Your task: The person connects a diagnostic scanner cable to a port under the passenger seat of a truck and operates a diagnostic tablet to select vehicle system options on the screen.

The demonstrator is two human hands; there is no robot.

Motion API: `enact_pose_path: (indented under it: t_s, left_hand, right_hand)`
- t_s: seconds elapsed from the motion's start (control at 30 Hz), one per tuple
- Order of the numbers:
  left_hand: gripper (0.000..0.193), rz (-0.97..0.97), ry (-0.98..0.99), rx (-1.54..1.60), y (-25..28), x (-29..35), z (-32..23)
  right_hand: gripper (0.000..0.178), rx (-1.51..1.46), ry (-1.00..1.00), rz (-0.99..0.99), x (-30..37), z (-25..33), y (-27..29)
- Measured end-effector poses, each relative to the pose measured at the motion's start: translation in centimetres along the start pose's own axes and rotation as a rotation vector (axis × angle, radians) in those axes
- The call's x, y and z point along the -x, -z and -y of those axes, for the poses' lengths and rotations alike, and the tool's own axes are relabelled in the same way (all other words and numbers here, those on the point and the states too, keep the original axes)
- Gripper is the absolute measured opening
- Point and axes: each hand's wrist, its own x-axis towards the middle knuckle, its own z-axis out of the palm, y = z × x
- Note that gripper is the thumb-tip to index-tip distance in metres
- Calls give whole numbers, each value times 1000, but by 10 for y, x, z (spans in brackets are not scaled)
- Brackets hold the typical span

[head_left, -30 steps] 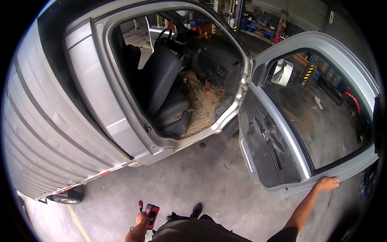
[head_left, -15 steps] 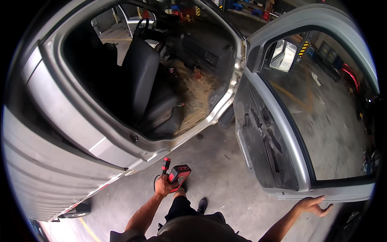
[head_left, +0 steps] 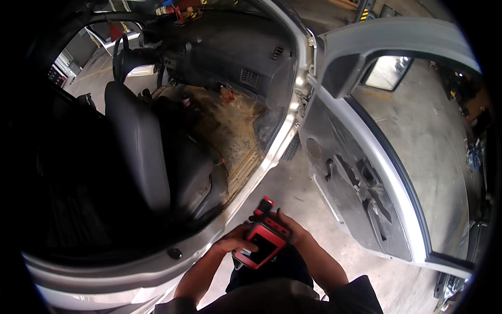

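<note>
In front of my body, both hands hold a red and black handheld diagnostic scanner (head_left: 266, 242) with a dark screen, tilted up toward me. My left hand (head_left: 234, 242) grips its left side, the thumb lying over the front face. My right hand (head_left: 294, 230) is closed round its right side near the far corner, the fingers partly hidden. A red and black plug (head_left: 265, 205) sticks up just beyond the scanner's far end; which fingers hold it, if any, cannot be made out.
Ahead lies a silver vehicle's open doorway, with a dark seat (head_left: 138, 152), a dirty floor (head_left: 225, 131) and a dashboard (head_left: 225, 55). Its open door (head_left: 361, 178) stands to my right, its inner panel partly stripped. The door sill (head_left: 251, 183) runs close beyond my hands.
My right hand has left the door's lower edge and taken hold of the scanner. The scanner has moved right, and the view has come closer to the doorway.
</note>
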Motion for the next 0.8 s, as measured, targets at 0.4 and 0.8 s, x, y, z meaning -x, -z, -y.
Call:
enact_pose_path:
  t_s: [0.4,0.8]
  left_hand:
    - [60,-1109,-773,-42,119,-61,-147]
    - [36,-1739,-648,75,380,-358,-74]
  right_hand:
    - [40,740,1473,-512,-4,132,32]
    - [37,855,720,-427,-235,41,236]
